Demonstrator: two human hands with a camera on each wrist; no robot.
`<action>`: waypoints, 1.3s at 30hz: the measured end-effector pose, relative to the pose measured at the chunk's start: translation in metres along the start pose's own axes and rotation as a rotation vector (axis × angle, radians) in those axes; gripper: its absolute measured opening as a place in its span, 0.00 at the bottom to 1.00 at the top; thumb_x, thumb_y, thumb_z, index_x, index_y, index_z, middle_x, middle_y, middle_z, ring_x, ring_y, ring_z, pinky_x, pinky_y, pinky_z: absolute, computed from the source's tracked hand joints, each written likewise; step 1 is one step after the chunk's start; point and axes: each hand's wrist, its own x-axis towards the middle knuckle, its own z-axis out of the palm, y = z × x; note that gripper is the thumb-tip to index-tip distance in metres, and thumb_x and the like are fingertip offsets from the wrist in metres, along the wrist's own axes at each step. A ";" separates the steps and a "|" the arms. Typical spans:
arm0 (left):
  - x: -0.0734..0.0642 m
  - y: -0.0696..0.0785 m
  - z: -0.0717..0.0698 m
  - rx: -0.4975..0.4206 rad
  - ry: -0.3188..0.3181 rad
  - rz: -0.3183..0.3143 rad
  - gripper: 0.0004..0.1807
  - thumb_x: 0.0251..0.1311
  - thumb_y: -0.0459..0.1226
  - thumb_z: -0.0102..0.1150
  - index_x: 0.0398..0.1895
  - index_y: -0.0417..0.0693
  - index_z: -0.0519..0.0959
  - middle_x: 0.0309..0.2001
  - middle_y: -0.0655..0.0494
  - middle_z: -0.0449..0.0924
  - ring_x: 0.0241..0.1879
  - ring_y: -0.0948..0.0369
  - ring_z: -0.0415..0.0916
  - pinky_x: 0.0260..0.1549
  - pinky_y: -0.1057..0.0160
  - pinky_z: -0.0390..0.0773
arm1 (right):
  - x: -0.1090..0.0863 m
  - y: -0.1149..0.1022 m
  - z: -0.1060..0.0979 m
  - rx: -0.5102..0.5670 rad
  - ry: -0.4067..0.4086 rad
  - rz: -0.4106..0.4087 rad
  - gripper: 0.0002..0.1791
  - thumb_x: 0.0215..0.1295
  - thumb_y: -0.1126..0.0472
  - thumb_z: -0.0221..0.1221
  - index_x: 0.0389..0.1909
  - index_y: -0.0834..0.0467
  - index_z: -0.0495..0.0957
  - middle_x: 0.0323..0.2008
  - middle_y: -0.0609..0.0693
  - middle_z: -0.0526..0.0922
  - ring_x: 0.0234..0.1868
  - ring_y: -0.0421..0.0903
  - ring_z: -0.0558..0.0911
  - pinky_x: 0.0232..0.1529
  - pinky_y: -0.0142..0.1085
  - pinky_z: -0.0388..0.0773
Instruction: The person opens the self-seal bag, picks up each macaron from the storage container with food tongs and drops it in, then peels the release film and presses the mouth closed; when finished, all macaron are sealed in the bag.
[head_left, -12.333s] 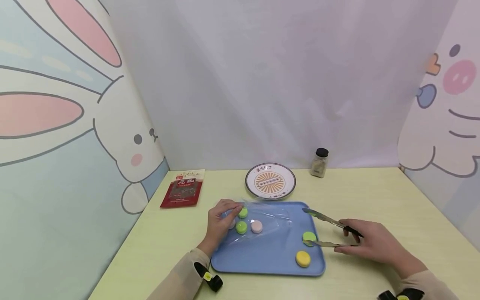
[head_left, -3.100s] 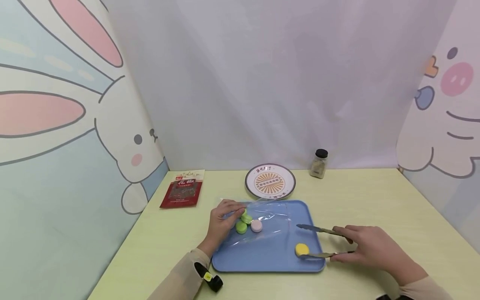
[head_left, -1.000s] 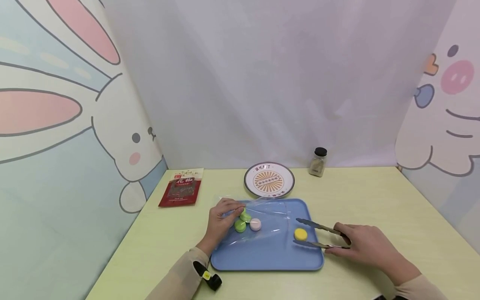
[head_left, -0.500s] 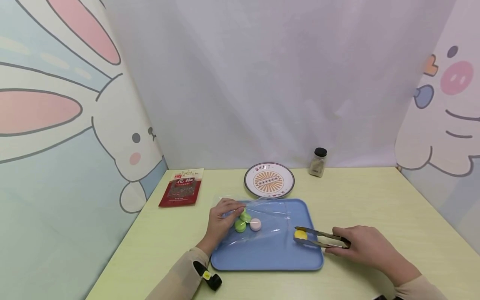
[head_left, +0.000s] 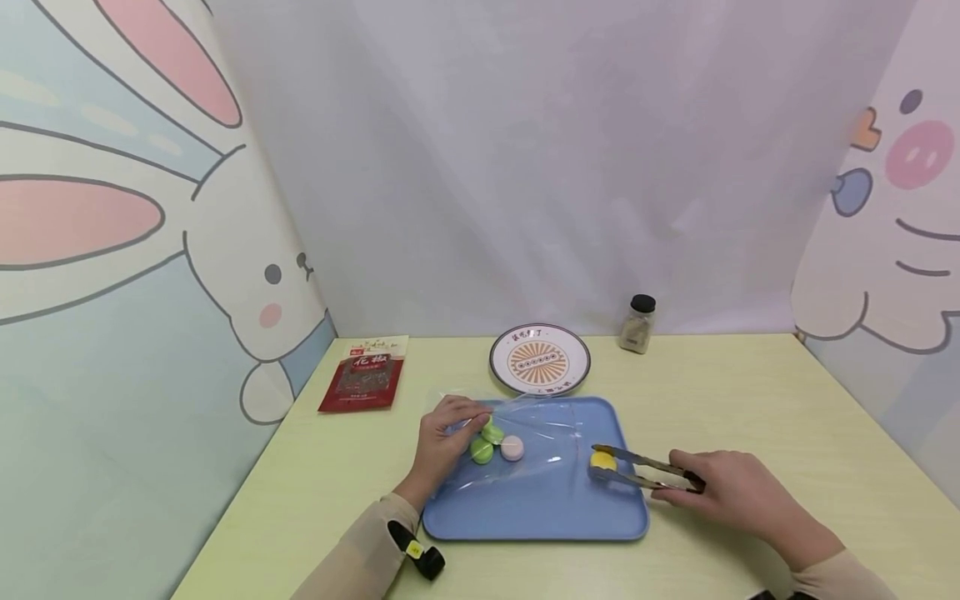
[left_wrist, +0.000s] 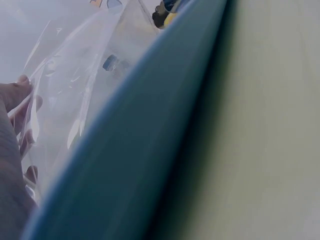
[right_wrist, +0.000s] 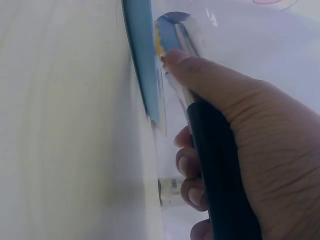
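Observation:
In the head view my left hand (head_left: 442, 437) pinches the edge of a clear plastic bag (head_left: 553, 460) lying over the blue tray (head_left: 525, 517). Several macarons show inside the bag: a green macaron (head_left: 482, 452), another green macaron (head_left: 492, 434) and a pale pink macaron (head_left: 512, 448). My left fingers (left_wrist: 17, 90) appear behind the film in the left wrist view. At the tray's right side, my right hand (head_left: 738, 492) grips metal tongs (head_left: 643, 459) by their black handle (right_wrist: 220, 165). Their tips flank a yellow macaron (head_left: 603, 460) on both sides.
Behind the tray is a round patterned plate (head_left: 577, 362). A red spice packet (head_left: 363, 383) lies at the back left, and a small jar (head_left: 637, 327) with a black lid stands at the back right. A pale curtain (head_left: 555, 167) hangs beyond the table.
A green macaron formerly at the tray's right is now in the bag. The tongs have shifted to the yellow macaron and closed around it; it sits further back. My left hand stays put.

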 end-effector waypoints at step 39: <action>-0.001 -0.002 0.003 -0.012 0.033 0.098 0.09 0.56 0.26 0.70 0.40 0.42 0.89 0.40 0.51 0.88 0.44 0.53 0.81 0.48 0.61 0.78 | 0.108 -0.047 0.016 0.473 -0.306 0.173 0.24 0.59 0.30 0.63 0.23 0.44 0.71 0.16 0.35 0.64 0.17 0.33 0.63 0.18 0.29 0.60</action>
